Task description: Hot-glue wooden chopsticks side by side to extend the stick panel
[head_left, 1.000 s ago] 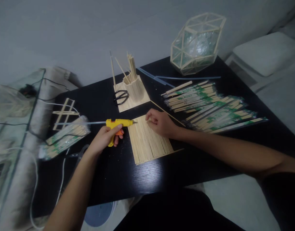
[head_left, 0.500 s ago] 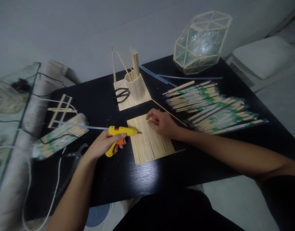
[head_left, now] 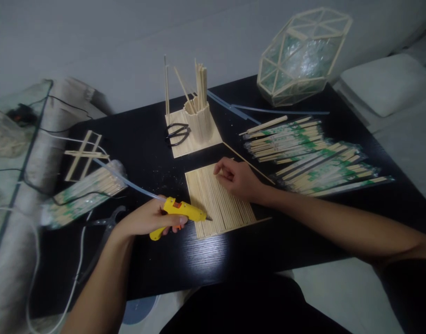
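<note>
My left hand (head_left: 153,217) is closed around a yellow glue gun (head_left: 184,209) with an orange trigger. A clear glue stick (head_left: 127,182) runs out of its back end. The dark nozzle points down and right, over the near part of a flat panel (head_left: 213,199) of wooden sticks laid side by side. My right hand (head_left: 239,178) rests at the panel's far right part with fingers curled; what they hold, if anything, cannot be made out. A loose stick (head_left: 249,163) lies slantwise just beyond that hand.
Behind the panel, a stick-built holder (head_left: 198,121) full of sticks stands on a wooden base, black-handled scissors (head_left: 177,134) beside it. Wrapped chopsticks (head_left: 313,157) lie right, a bagged bundle (head_left: 86,192) left. A faceted stick frame (head_left: 301,58) stands at the back right. White cable (head_left: 81,260) hangs left.
The glue gun has moved toward me and tilted, so its nozzle points more downward over the panel's near part. My right hand stays at about the same place on the panel.
</note>
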`<state>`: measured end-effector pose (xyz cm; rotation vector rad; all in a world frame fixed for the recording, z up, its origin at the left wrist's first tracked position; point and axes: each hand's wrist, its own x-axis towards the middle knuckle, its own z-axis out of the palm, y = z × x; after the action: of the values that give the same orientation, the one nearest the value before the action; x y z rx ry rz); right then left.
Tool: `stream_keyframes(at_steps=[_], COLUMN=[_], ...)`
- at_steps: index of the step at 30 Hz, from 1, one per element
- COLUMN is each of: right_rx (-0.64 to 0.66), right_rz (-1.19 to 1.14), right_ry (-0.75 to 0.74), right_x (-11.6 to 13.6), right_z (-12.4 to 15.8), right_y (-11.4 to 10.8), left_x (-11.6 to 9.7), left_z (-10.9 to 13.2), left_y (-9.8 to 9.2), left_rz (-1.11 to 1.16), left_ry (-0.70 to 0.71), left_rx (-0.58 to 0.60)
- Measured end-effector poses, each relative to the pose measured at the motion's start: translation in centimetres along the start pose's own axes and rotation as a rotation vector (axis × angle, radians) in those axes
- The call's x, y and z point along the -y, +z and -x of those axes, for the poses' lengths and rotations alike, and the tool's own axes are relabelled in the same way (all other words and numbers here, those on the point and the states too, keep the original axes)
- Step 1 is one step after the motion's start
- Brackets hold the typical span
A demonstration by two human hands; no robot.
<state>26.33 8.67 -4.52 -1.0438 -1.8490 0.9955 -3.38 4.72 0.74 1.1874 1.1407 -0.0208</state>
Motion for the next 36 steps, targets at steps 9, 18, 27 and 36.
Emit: stream_keyframes(at_steps=[9,18,27,36], right_rx=[0.016,0.008,0.001,-0.005], right_rz=[0.002,-0.006,-0.007,-0.026], right_ry=[0.018,-0.007,0.011,0.040], right_x=[0.1,0.0,-0.1,0.2], right_z=[0.0,0.0,0.0,0.0], right_y=[-0.1,-0.1,-0.1,-0.1], left_x=[0.7,1.1,0.9,0.5], left_z=[0.3,-0.8,-1.8,-1.0], left_y=[-0.4,-0.2,-0.2,-0.7], left_rz=[0.042,0.170,0.174,0.032], left_ry=[0.135,0.297,0.364,0.366], left_rx=[0.075,-0.051,-0.176,-0.125])
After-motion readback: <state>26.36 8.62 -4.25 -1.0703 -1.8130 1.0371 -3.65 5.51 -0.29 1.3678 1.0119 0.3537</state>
